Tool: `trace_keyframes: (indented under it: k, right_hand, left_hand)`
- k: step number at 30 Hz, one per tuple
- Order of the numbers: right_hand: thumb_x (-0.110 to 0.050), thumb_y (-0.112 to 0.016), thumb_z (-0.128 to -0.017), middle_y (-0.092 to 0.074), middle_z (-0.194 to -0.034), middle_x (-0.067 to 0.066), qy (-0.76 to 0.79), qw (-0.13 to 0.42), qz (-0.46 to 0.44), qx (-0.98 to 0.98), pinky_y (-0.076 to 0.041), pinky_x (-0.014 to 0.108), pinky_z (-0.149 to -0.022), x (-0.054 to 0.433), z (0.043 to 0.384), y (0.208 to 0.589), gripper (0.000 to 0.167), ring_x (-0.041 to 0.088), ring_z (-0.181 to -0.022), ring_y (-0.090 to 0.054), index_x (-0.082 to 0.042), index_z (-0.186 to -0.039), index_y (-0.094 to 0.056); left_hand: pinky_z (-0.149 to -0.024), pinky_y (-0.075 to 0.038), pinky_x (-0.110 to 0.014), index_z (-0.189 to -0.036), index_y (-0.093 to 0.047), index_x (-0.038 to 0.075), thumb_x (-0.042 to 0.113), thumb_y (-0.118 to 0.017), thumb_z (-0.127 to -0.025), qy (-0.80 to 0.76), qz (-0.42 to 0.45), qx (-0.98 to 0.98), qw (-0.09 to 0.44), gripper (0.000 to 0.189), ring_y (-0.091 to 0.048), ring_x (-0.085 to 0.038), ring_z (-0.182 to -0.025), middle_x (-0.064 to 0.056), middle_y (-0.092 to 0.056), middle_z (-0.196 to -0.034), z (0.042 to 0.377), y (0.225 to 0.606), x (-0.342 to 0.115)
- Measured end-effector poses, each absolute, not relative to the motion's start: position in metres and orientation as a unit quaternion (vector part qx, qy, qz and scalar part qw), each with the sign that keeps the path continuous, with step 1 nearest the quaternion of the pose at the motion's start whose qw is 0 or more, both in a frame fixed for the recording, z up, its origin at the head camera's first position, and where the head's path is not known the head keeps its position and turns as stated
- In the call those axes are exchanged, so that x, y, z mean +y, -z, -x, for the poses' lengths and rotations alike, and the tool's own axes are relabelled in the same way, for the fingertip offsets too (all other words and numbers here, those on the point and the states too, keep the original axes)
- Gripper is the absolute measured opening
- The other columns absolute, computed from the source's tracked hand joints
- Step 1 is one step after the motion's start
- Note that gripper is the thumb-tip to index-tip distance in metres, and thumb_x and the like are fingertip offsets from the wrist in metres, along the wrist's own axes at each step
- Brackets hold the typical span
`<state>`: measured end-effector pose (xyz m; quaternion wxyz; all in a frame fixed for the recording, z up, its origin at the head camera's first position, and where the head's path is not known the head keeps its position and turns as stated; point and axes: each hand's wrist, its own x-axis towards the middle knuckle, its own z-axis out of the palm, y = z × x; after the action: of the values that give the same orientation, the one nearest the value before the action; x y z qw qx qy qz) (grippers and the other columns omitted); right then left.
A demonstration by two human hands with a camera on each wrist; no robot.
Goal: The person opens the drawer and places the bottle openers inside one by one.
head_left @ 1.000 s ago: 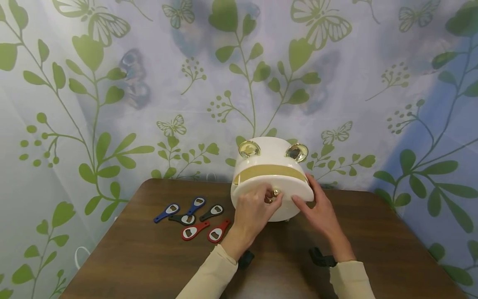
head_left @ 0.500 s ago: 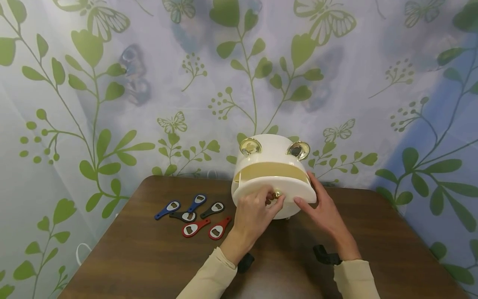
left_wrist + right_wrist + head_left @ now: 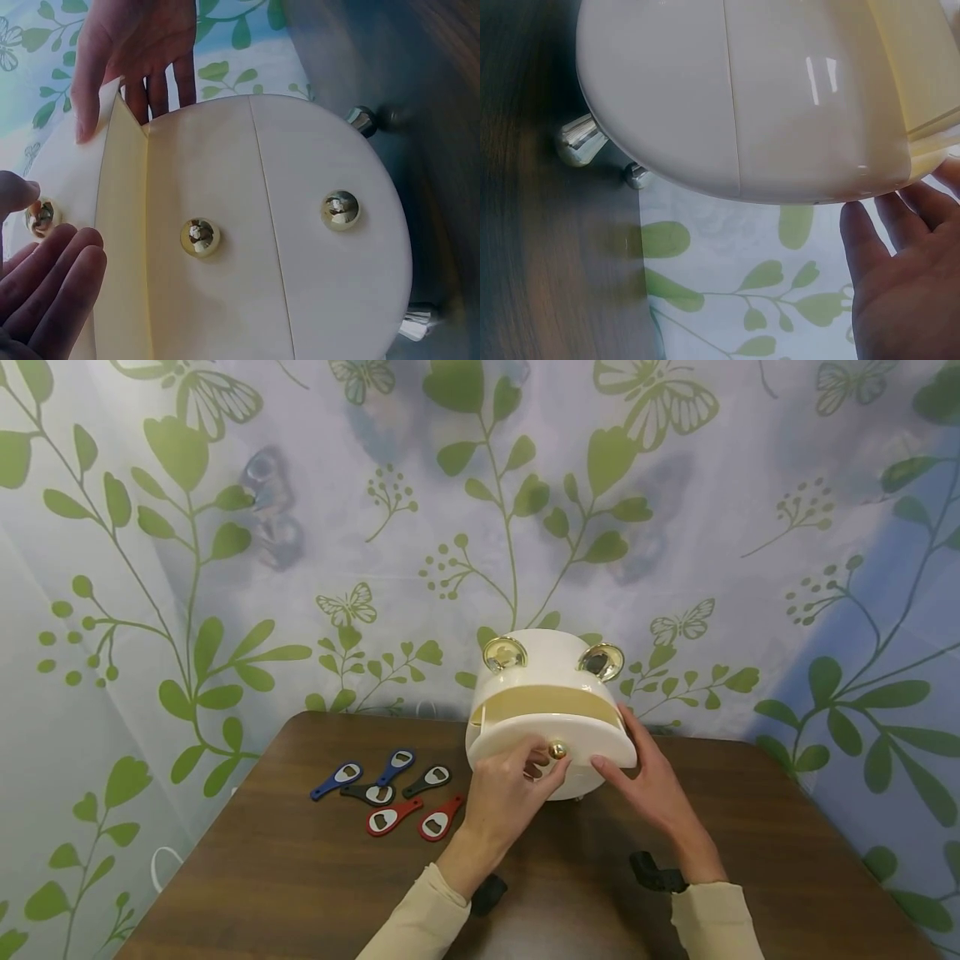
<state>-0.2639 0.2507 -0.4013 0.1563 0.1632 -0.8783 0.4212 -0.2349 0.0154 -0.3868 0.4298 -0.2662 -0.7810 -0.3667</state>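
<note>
A rounded white drawer organizer (image 3: 538,647) with gold ear-shaped parts stands on the table. Its top drawer (image 3: 495,739) is pulled partway out, and a gap shows above the drawer front. My left hand (image 3: 504,785) is at that drawer's gold knob (image 3: 43,217). The thumb is beside the knob and the loosely spread fingers lie on its other side. My right hand (image 3: 654,783) grips the organizer's right edge. Its thumb lies on the drawer front, while the fingers (image 3: 866,236) reach along the side. Lower drawers carry further gold knobs (image 3: 200,238).
Several bottle openers lie left of the organizer: blue (image 3: 336,781), black (image 3: 427,782) and red (image 3: 441,818) ones. Short metallic feet (image 3: 581,141) hold the organizer above the brown table (image 3: 277,860). A leaf-patterned curtain (image 3: 390,527) hangs behind.
The top drawer has come out a little further, widening the gap above it. My left fingers have loosened around its knob, which shows more fully. My right hand keeps its place on the edge.
</note>
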Motion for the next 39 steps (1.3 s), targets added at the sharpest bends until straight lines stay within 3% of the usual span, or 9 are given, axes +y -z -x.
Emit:
trace_keyframes:
  k: [9, 15, 25, 31, 39]
  right_hand:
    - [-0.033, -0.070, -0.099, -0.037, -0.162, 0.017, -0.430, 0.147, -0.158, -0.877, -0.045, 0.066, -0.101, 0.253, 0.266, 0.400, 0.088, 0.039, -0.129, -0.053, -0.022, -0.167, -0.015]
    - [-0.035, -0.070, -0.099, -0.035, -0.163, 0.015, -0.433, 0.137, -0.151, -0.878, -0.044, 0.067, -0.102, 0.252, 0.266, 0.399, 0.088, 0.039, -0.132, -0.051, -0.028, -0.167, -0.014]
    - [-0.034, -0.071, -0.098, -0.035, -0.164, 0.013, -0.441, 0.133, -0.149, -0.875, -0.040, 0.068, -0.105, 0.251, 0.265, 0.399, 0.089, 0.037, -0.135, -0.048, -0.027, -0.167, -0.015]
    - [-0.034, -0.071, -0.098, -0.035, -0.164, 0.013, -0.441, 0.132, -0.148, -0.875, -0.038, 0.069, -0.106, 0.252, 0.265, 0.399, 0.088, 0.037, -0.137, -0.046, -0.034, -0.166, -0.014]
    - [-0.034, -0.071, -0.098, -0.035, -0.164, 0.012, -0.441, 0.134, -0.150, -0.875, -0.039, 0.069, -0.106, 0.250, 0.265, 0.399, 0.088, 0.037, -0.137, -0.046, -0.039, -0.165, -0.014]
  left_hand:
    - [-0.061, -0.056, -0.015, -0.087, -0.062, 0.010, 0.025, -0.089, -0.080, 0.378, 0.261, -0.774, 0.436, 0.031, -0.071, -0.006, -0.061, 0.002, -0.073, -0.074, 0.235, 0.383, 0.007]
    - [-0.061, -0.057, -0.015, -0.091, -0.064, 0.007, 0.023, -0.090, -0.081, 0.440, 0.259, -0.758, 0.406, 0.032, -0.072, -0.009, -0.060, -0.001, -0.072, -0.075, 0.236, 0.373, -0.008]
    - [-0.060, -0.059, -0.022, -0.097, -0.064, 0.005, 0.019, -0.089, -0.080, 0.462, 0.258, -0.752, 0.395, 0.033, -0.072, -0.011, -0.061, -0.005, -0.074, -0.077, 0.239, 0.363, -0.039]
    - [-0.062, -0.061, -0.027, -0.103, -0.067, 0.000, 0.019, -0.090, -0.080, 0.486, 0.241, -0.754, 0.370, 0.038, -0.073, -0.014, -0.063, -0.008, -0.074, -0.078, 0.245, 0.360, -0.061]
    - [-0.065, -0.062, -0.032, -0.104, -0.069, 0.006, 0.023, -0.088, -0.083, 0.502, 0.206, -0.764, 0.350, 0.033, -0.073, -0.014, -0.068, -0.005, -0.074, -0.081, 0.253, 0.362, -0.088]
